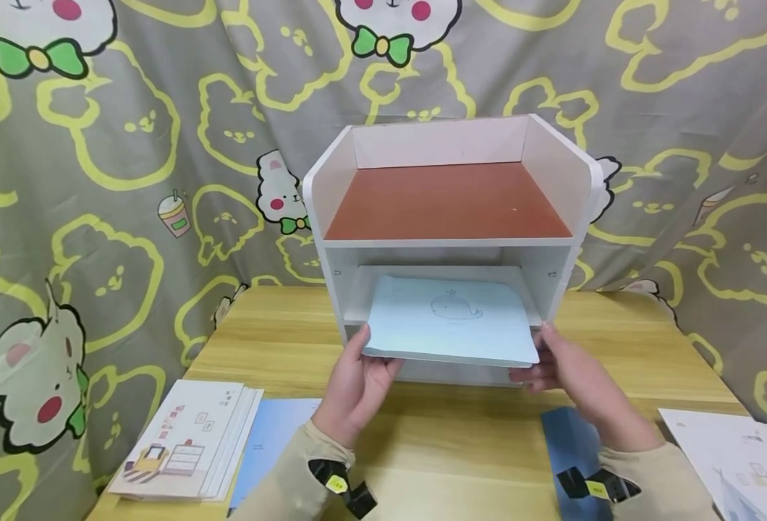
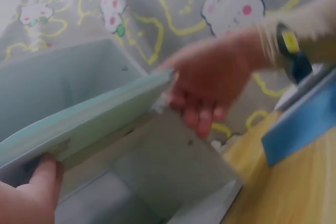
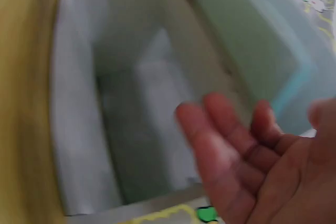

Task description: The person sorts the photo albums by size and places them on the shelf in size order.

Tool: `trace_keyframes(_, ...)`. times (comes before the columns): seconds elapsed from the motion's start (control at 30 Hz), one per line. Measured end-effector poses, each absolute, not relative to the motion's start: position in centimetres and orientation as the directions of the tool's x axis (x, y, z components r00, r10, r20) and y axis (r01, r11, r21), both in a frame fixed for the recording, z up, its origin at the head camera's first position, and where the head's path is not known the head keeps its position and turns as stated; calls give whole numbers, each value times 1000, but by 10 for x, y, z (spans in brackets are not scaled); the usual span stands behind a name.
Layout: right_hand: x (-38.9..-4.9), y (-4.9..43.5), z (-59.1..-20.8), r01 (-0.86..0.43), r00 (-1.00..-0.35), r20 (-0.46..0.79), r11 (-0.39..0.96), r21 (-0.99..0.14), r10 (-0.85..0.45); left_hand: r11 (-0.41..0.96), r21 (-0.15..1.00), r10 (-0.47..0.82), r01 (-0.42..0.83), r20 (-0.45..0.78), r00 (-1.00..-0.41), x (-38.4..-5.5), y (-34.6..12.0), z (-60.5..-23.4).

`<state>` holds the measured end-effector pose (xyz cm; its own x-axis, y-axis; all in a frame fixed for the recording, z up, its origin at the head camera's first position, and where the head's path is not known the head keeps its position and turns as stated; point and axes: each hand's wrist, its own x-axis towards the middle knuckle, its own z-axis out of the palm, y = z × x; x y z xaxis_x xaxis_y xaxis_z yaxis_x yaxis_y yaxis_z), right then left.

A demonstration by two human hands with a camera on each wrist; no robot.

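A thin stack of light blue notebooks (image 1: 416, 329), a whale drawn on the top cover, lies partly inside the middle compartment of a white desktop shelf (image 1: 448, 242), its front edge sticking out. My left hand (image 1: 360, 387) grips the front left corner, thumb at the upper edge and fingers underneath; the left wrist view shows the fingers (image 2: 46, 177) against the underside. Beside the front right corner is my right hand (image 1: 575, 373), its fingers loosely bent. In the right wrist view those fingers (image 3: 220, 150) are apart, palm turned toward the stack, nothing held.
White picture booklets (image 1: 181, 441) are piled at the left of the wooden table (image 1: 468, 441), with a blue booklet (image 1: 276, 434) beside them. A darker blue item (image 1: 569, 449) lies under the right forearm, and more white booklets (image 1: 735, 456) at the far right. A patterned curtain (image 1: 162, 239) hangs behind.
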<state>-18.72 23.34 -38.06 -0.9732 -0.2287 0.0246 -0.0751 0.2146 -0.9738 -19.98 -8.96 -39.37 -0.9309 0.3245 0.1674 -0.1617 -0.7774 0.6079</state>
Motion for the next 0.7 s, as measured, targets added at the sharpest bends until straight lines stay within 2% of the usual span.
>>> trace_keyframes(0.07, -184, 240, -373, -117, -977, 56, 304, -945, -203, -740, 655, 336, -151, 166, -927, -201, -92, -394)
trace_keyframes(0.17, -179, 246, -364, -177, -969, 102, 352, -919, -224, -615, 777, 380, -134, 143, -914, -203, -102, -394)
trace_keyframes(0.3, -172, 251, -356, -254, -960, 162, 465, -848, -227, -319, 946, 440, -63, 89, -894, -207, -120, -389)
trace_keyframes(0.4, -165, 254, -351, -307, -952, 237, 590, -746, -196, -32, 998, 420, 46, 55, -906, -205, -130, -380)
trace_keyframes(0.47, -159, 253, -347, -334, -940, 294, 652, -681, -174, 206, 968, 366, 143, 59, -929, -200, -135, -373)
trace_keyframes(0.57, -148, 247, -340, -383, -910, 373, 704, -598, -179, 503, 828, 286, 247, 110, -952, -188, -139, -359)
trace_keyframes(0.63, -141, 240, -336, -432, -888, 403, 702, -566, -221, 618, 718, 277, 320, 182, -944, -179, -141, -350)
trace_keyframes(0.7, -136, 233, -333, -484, -865, 416, 690, -539, -281, 674, 618, 305, 404, 265, -915, -170, -142, -342)
